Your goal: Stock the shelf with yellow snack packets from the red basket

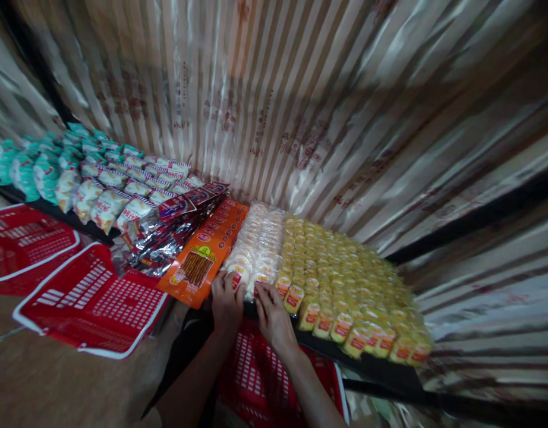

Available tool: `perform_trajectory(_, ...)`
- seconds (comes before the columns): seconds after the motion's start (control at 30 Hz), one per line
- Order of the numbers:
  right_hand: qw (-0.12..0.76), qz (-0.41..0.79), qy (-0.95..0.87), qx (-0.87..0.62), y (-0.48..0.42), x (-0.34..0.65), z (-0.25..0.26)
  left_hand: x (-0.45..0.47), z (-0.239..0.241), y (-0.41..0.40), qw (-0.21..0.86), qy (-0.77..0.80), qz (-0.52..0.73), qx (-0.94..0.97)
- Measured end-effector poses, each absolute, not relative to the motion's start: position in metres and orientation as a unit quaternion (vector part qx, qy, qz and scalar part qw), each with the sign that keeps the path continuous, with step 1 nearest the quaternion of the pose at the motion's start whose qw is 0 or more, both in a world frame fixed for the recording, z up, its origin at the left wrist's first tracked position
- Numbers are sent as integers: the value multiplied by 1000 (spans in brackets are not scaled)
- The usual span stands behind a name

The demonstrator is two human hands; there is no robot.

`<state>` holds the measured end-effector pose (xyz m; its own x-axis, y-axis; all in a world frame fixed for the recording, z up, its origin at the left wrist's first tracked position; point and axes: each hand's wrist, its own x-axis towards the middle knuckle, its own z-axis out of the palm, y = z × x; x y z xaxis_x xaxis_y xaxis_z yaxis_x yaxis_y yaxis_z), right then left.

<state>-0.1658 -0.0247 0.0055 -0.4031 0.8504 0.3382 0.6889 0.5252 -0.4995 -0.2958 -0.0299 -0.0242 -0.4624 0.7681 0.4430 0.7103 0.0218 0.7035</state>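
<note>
Two columns of white snacks in clear wrappers (258,238) run back from the shelf's front edge. My left hand (227,303) is at the front of the left column, thumb and fingers closed around a white packet with a red label (237,279). Beside it, my right hand (274,318) has its fingers bent onto the front packet of the other column (260,278), partly covering it. Just left of my hands lies an orange snack bag (198,261) with a picture of brown sticks. Rows of yellow wrapped snacks (345,273) stand to the right.
Red baskets with white rims (100,297) are at the left, and another red basket (256,368) is below my forearms. Silver-and-red bags (160,235), white bags (107,208) and teal bags (46,172) fill the left shelf. Striped plastic sheeting (256,89) hangs behind.
</note>
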Motion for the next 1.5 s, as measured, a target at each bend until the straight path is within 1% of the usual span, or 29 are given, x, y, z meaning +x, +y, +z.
perform_trajectory(0.2,306,112,-796,-511,-33,-175,-9,-298,-26,-31,62,685,508,519)
perform_trajectory(0.4,307,100,-789,-522,-38,-180,-17,-304,-22,-34,83,688,504,515)
perform_trajectory(0.6,309,82,-786,-530,-47,-191,-15,-311,-16,-35,94,686,499,521)
perform_trajectory(0.87,331,83,-772,-537,-63,-211,-9,-322,-11,-46,135,638,550,522)
perform_trajectory(1.0,332,93,-762,-548,-75,-225,-9,-347,-5,-49,141,633,556,520)
perform_trajectory(1.13,335,109,-760,-547,-82,-248,-8,-390,0,-34,127,635,487,586)
perform_trajectory(1.3,357,116,-751,-543,-81,-281,-5,-428,4,-4,89,630,357,684)
perform_trajectory(1.5,362,118,-743,-550,-83,-295,-1,-431,5,28,129,643,235,717)
